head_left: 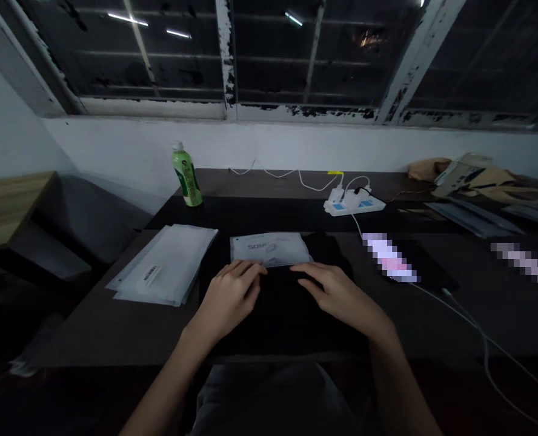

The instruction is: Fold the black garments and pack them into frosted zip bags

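A translucent plastic bag (pixel 278 245) with grey lettering lies crosswise on a black piece of cloth or mat (pixel 287 330) in front of me. My left hand (pixel 232 290) rests at the bag's near left edge, fingers bent loosely and thumb apart. Close to the bag's near right corner is my right hand (pixel 332 293), its fingers stretched out and thumb spread from them. Neither hand visibly grips anything. On the left lies a small stack of larger translucent bags (pixel 173 260), the top one bearing a barcode label (pixel 151 275).
A green drink bottle (pixel 187 175) stands at the back left. Behind to the right sits a white power strip (pixel 355 203) with plugs and cables. A lit phone (pixel 389 257), white cables (pixel 484 339), flat packs (pixel 471 219) and tan bags (pixel 500 181) occupy the right.
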Motion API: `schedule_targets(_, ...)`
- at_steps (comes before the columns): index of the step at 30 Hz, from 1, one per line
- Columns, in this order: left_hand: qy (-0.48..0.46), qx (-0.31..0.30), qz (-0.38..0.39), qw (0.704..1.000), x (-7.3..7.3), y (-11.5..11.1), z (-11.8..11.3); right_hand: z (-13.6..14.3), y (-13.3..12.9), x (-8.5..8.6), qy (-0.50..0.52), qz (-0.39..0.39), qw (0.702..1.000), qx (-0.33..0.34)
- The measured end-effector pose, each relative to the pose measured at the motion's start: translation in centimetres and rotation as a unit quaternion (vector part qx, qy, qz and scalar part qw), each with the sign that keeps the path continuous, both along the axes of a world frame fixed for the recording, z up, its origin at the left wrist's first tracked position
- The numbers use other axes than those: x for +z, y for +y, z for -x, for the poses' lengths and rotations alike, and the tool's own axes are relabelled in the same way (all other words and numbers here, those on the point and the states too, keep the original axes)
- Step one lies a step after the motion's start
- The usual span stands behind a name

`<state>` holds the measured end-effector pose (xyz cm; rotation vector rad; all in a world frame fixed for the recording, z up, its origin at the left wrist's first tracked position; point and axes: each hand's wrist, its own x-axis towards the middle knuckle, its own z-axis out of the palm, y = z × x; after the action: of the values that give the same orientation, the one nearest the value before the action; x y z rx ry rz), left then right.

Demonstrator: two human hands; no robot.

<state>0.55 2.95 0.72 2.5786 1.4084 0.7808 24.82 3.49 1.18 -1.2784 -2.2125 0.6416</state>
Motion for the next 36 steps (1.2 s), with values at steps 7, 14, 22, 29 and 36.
schedule_targets(7,-0.073,0.036,-0.005,0.997,-0.7,0.5,-0.7,0.9,0.5,-1.0,0.054,-0.072,0.993,-0.071)
schedule_targets(14,-0.042,0.044,-0.057,0.997,-1.4,1.0,-1.2,-0.2,3.0,-1.4,-0.09,-0.1,0.991,0.001)
schedule_targets(22,-0.003,0.054,-0.03,0.998,-0.8,0.6,-1.2,0.2,3.9,-1.7,-0.141,-0.047,0.988,0.031)
schedule_targets(29,-0.032,-0.028,0.005,0.999,0.1,-1.1,0.4,0.7,3.3,-1.8,-0.244,-0.115,0.962,0.037)
schedule_targets(36,0.064,-0.057,-0.002,0.996,-1.0,-1.1,2.0,0.2,2.1,-0.3,-0.158,-0.162,0.972,0.058)
